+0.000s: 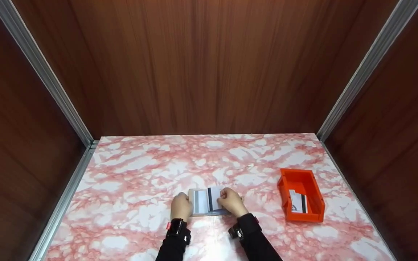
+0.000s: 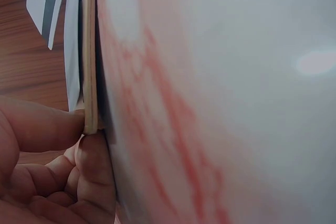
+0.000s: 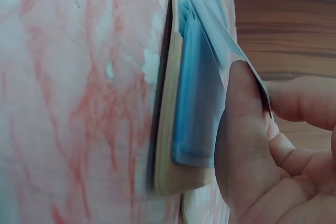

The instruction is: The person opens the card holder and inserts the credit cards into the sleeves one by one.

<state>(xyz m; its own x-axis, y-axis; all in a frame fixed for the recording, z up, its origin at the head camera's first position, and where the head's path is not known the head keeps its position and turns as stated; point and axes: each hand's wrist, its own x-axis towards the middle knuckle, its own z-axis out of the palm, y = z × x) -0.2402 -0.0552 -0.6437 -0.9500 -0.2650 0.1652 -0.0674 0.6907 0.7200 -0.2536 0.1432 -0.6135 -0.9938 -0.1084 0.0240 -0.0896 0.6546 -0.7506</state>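
Observation:
Near the table's front edge lies a flat tan card holder [image 1: 191,203] with white cards on it, one with a grey stripe [image 1: 201,201] and one with a black stripe [image 1: 214,198]. My left hand [image 1: 181,206] pinches the holder's left end; its thin tan edge [image 2: 90,77] meets my thumb and forefinger in the left wrist view. My right hand [image 1: 230,201] pinches the black-striped card at the holder's right end. In the right wrist view my thumb [image 3: 239,124] lifts that thin card off blue sleeves [image 3: 194,108] lying on the tan holder [image 3: 168,129].
An orange bin [image 1: 300,181] stands to the right on the pink marbled table [image 1: 140,170], with striped white cards [image 1: 298,201] inside. Wood-grain walls with metal corner strips [image 1: 60,94] close off the back and both sides.

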